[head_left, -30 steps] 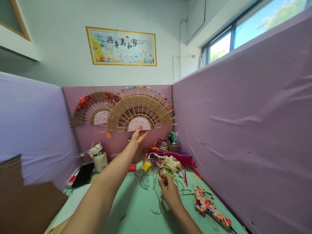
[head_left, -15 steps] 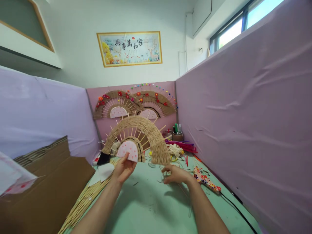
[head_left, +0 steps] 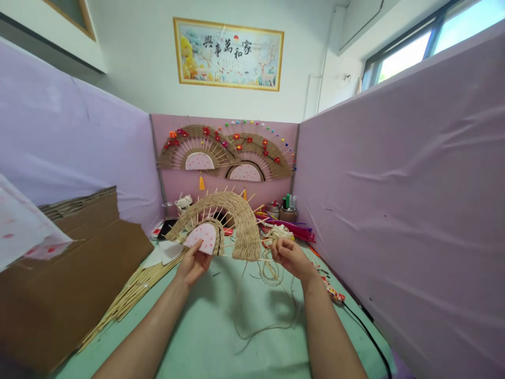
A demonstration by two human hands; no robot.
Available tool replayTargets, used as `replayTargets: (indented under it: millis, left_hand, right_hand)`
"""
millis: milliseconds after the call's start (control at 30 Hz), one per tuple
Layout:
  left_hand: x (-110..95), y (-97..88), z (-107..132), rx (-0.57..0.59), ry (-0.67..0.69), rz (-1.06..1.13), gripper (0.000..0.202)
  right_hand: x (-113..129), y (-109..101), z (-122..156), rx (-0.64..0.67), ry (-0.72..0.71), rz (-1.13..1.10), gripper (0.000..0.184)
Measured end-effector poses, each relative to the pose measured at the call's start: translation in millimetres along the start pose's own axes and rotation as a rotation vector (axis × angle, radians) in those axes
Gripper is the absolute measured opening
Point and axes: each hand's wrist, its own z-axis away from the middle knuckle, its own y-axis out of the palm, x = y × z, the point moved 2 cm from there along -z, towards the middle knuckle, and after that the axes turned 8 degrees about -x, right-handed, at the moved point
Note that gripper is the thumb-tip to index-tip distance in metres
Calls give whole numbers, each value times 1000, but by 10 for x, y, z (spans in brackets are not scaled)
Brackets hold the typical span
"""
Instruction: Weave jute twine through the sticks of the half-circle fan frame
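Observation:
A half-round woven fan point(head_left: 244, 226) of tan cord on thin wooden sticks is held up over the table. Its inner half-disc point(head_left: 203, 238) is white cloth with pink dots. My left hand point(head_left: 194, 266) grips this half-disc at its lower edge, thumb in front and fingers behind. Thin tan cord point(head_left: 268, 330) hangs in loose loops below the fan's right end. My right hand point(head_left: 290, 257) is closed in a pinch by the lowest stick tips at that end, with the cord apparently between its fingers; the fingertips are partly hidden.
Brown cardboard point(head_left: 90, 263) and a bundle of thin sticks point(head_left: 130, 297) lie at left. On the right are a flower-patterned glue gun point(head_left: 334, 292) with a black cable, purple stems point(head_left: 298, 230) and a pen pot point(head_left: 288, 213). Two decorated fans point(head_left: 252, 139) hang on the back panel.
My right hand has risen and closed from a looser curl beside the fan's right end. The cord loops now hang lower and wider. The fan sits slightly further left, and the view has shifted.

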Motion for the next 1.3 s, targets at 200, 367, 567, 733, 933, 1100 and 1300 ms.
replayTargets:
  millis: [200, 367, 567, 733, 933, 1100, 1300]
  left_hand:
    - [13, -25, -27, -58, 23, 43, 30]
    - [0, -62, -54, -64, 48, 32, 25]
    - [-36, -72, -42, -58, 76, 50, 23]
    - [-90, -120, -67, -65, 86, 89, 24]
    - [-125, -159, -91, -55, 85, 98, 22]
    - [-134, -187, -102, -52, 85, 81, 24]
    - [-134, -204, -98, -48, 74, 59, 28]
  right_hand:
    - [-151, 387, -26, -7, -59, 59, 43]
    - [-313, 682, 44, 106, 31, -22, 51]
    - [-429, 598, -22, -1, 191, -247, 24]
    - [-440, 447, -119, -146, 117, -162, 27]
    - [-385, 418, -89, -319, -121, 111, 35]
    - [-331, 414, -24, -388, -296, 356, 37]
    - [-259, 395, 18, -518, -427, 459, 33]
